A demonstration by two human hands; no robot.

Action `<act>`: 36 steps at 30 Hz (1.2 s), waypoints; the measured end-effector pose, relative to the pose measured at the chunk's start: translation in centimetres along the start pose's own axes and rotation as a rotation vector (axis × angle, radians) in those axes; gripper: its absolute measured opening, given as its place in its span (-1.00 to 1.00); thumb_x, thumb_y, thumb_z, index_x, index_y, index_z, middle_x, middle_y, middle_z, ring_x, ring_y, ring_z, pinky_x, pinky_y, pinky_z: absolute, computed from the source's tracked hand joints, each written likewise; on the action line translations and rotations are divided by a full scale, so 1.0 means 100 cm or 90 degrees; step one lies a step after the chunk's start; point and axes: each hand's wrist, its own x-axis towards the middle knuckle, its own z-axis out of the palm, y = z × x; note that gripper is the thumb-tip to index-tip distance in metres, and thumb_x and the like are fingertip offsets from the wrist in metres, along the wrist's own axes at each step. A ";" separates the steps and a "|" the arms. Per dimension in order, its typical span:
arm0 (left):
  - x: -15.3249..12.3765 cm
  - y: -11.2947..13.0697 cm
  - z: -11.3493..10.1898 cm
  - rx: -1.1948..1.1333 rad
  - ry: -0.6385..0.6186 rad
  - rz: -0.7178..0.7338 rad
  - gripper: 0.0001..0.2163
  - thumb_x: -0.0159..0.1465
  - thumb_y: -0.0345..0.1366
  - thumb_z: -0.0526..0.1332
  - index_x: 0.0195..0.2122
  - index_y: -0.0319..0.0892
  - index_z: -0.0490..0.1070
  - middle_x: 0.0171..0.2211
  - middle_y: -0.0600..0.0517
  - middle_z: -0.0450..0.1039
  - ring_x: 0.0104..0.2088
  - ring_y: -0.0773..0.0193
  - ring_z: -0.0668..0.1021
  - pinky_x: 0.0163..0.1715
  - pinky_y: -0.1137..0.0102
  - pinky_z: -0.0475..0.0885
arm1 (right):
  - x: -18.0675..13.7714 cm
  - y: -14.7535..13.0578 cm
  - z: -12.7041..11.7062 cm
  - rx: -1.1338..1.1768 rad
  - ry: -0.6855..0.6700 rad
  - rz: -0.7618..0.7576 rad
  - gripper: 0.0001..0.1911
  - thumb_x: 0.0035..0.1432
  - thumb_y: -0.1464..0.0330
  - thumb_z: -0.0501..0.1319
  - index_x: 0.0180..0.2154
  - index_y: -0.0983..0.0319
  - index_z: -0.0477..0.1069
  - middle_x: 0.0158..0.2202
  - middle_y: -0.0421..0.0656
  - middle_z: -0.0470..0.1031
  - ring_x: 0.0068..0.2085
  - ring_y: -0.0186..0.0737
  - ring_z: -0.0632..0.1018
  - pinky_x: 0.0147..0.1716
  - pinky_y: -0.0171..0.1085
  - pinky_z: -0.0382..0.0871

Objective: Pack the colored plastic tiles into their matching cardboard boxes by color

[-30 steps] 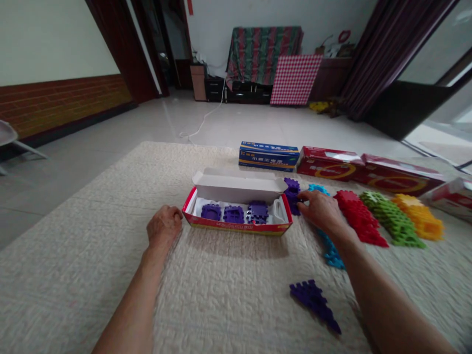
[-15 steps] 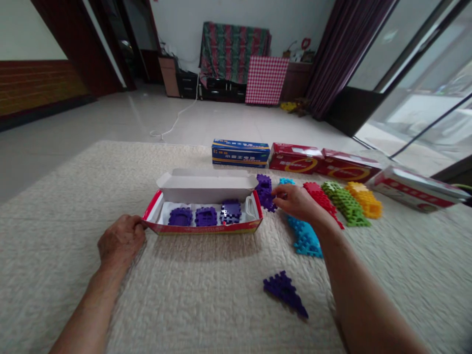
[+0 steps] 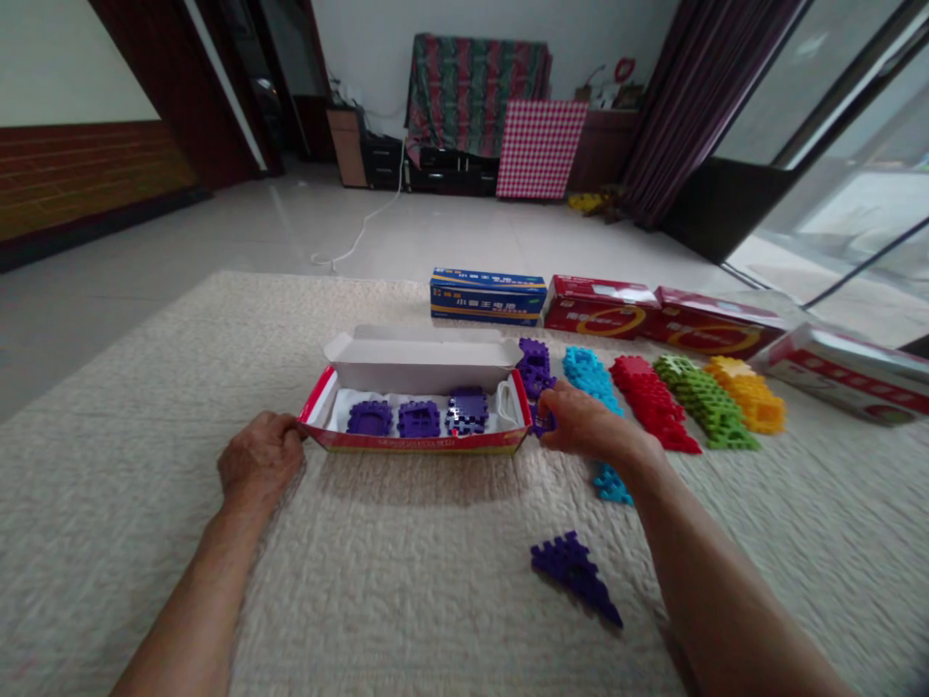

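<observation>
Right hand (image 3: pixel 581 421) at the purple interlocking tiles (image 3: pixel 535 358), by the open carton's (image 3: pixel 421 444) right end; left hand (image 3: pixel 261 455) curled at its left corner, neither grip readable! Near the quilt's (image 3: pixel 406 581) far edge, blue box (image 3: pixel 488 297): "小霸王电池".

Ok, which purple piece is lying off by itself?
The purple triangle, alone on the beige mat; the other purple pieces sit in the open box or beside it, by the right hand.
</observation>
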 end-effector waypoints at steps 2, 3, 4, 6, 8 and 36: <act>0.001 0.001 0.000 0.009 -0.007 -0.008 -0.77 0.23 -0.33 0.08 -0.35 -0.14 0.56 -0.32 -0.09 0.51 -0.40 0.08 0.49 -0.48 0.29 0.18 | 0.000 -0.002 -0.001 -0.013 -0.026 0.008 -0.76 -0.06 0.53 0.31 -0.26 0.26 0.49 -0.13 0.02 0.49 -0.22 -0.13 0.54 -0.21 -0.24 0.42; 0.001 0.003 -0.001 0.013 -0.014 -0.013 -0.76 0.23 -0.33 0.07 -0.34 -0.14 0.56 -0.30 -0.10 0.53 -0.36 0.06 0.51 -0.47 0.28 0.21 | 0.000 -0.003 -0.002 -0.020 -0.036 0.009 -0.76 -0.04 0.53 0.30 -0.24 0.28 0.49 -0.13 0.03 0.48 -0.21 -0.13 0.54 -0.19 -0.24 0.41; 0.001 0.004 -0.001 0.019 -0.023 -0.023 -0.75 0.23 -0.33 0.06 -0.34 -0.14 0.57 -0.28 -0.10 0.54 -0.33 0.04 0.53 -0.45 0.28 0.24 | 0.001 -0.003 -0.003 -0.024 -0.046 0.006 -0.76 -0.02 0.53 0.29 -0.22 0.29 0.49 -0.13 0.04 0.47 -0.20 -0.13 0.54 -0.18 -0.25 0.40; 0.001 0.008 -0.003 0.033 -0.045 -0.047 -0.73 0.23 -0.34 0.05 -0.33 -0.13 0.58 -0.25 -0.10 0.56 -0.26 0.02 0.56 -0.41 0.27 0.29 | 0.001 -0.002 -0.003 -0.023 -0.053 -0.002 -0.73 -0.01 0.51 0.29 -0.18 0.30 0.48 -0.12 0.05 0.46 -0.18 -0.13 0.54 -0.17 -0.26 0.40; 0.001 0.011 -0.006 0.046 -0.065 -0.061 -0.72 0.24 -0.34 0.04 -0.32 -0.13 0.58 -0.23 -0.09 0.56 -0.21 0.03 0.57 -0.36 0.28 0.32 | 0.002 0.000 -0.001 -0.012 -0.042 -0.006 -0.68 -0.03 0.48 0.31 -0.15 0.30 0.48 -0.12 0.04 0.45 -0.18 -0.12 0.54 -0.16 -0.27 0.40; 0.001 0.019 -0.009 0.024 -0.078 -0.085 -0.70 0.24 -0.37 0.03 -0.35 -0.09 0.58 -0.26 -0.02 0.54 -0.21 0.18 0.57 -0.33 0.36 0.34 | 0.054 -0.169 -0.045 0.153 0.080 -0.314 -0.65 0.01 0.34 0.34 -0.12 0.28 0.50 -0.13 0.01 0.51 -0.21 -0.17 0.51 -0.19 -0.25 0.39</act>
